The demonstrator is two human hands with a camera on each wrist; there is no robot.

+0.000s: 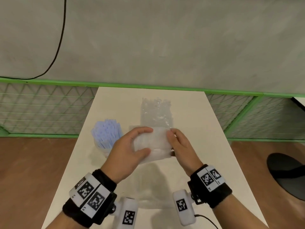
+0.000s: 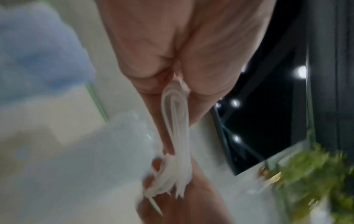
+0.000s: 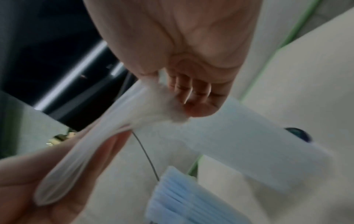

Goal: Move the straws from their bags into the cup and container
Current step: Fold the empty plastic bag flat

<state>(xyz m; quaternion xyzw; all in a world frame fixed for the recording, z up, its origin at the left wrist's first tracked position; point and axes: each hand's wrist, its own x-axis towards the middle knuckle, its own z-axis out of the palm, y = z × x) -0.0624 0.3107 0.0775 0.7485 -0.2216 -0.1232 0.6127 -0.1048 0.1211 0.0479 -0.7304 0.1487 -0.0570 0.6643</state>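
You are holding the bag of clear straws just above the table, between the cup on its left and open tabletop on its right. Your left hand is curling thumb and fingers round the bag's left end, and your right hand is pinching the film at its right edge; in the right wrist view the fingertips are bunching thin plastic. Whether the bag is already open, the pictures are too blurred to tell.

The film looks thin, slack and slippery, so it is probably going to stretch rather than give cleanly; pinching close to the seam should serve better than gripping mid-panel. The straws inside look light and stiff but loose, likely to slide and scatter once the mouth opens, so gripping the bundle through the film with the left hand seems wise.

Left of the bag, the cup is already standing full of blue straws. Beyond the bag, a clear container is sitting with clear straws in it. Further out, a green mesh fence is running behind the table
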